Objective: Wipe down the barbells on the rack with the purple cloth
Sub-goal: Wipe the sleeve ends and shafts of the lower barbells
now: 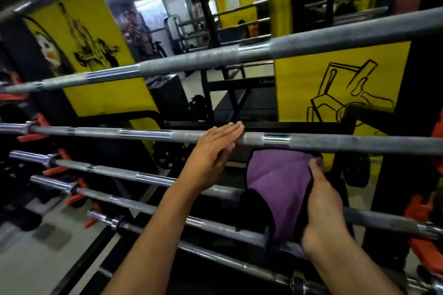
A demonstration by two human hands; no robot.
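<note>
Two hands: left hand [211, 151] flat, fingers straight on barbell [335, 143]; right hand [321, 201] gripping purple cloth [275, 179].

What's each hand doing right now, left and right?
Left hand: open, straight fingers lying against the barbell.
Right hand: closed, grip on the purple cloth just below that bar.

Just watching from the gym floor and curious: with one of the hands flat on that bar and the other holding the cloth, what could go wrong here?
1. The purple cloth is gripped only by the right hand, hanging loose; it might snag or drop between bars.
2. The left hand lies flat on the barbell; if it rolls, fingers could get pinched.
</note>
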